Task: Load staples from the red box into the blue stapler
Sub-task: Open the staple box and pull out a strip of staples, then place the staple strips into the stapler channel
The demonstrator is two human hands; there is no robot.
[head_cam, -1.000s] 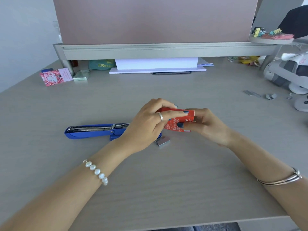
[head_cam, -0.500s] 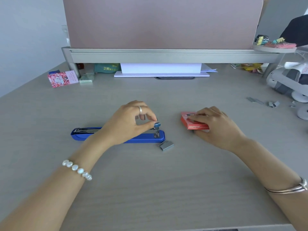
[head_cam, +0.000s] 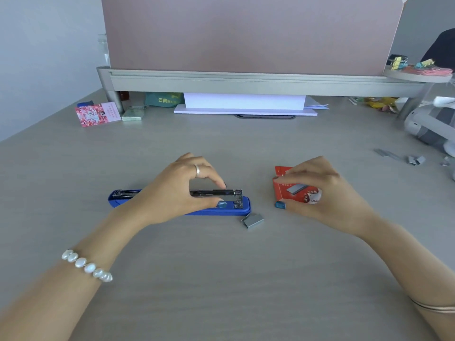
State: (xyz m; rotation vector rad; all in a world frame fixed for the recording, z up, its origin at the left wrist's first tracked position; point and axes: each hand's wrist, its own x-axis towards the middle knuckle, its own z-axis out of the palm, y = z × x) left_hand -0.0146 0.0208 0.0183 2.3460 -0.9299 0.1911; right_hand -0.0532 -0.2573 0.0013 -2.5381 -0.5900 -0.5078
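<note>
The blue stapler [head_cam: 236, 209] lies opened flat along the desk, its metal staple channel facing up. My left hand [head_cam: 177, 193] is over its middle, thumb and fingers pinched on the metal channel. The red staple box [head_cam: 290, 190] lies on the desk to the right, and my right hand [head_cam: 322, 193] holds it from the right side, thumb on its near edge. A short block of staples [head_cam: 253, 220] rests on the desk just in front of the stapler's right end, touched by neither hand.
Loose staple strips [head_cam: 398, 157] lie at the far right. A pink card [head_cam: 97, 114], a small box [head_cam: 133, 114] and white paper [head_cam: 245, 104] sit at the back under the grey shelf [head_cam: 246, 82]. A white device [head_cam: 430, 124] stands at the right edge.
The hands separated from holding the box together. My right hand set the red box down on the right; my left hand moved onto the stapler and now pinches its metal channel.
</note>
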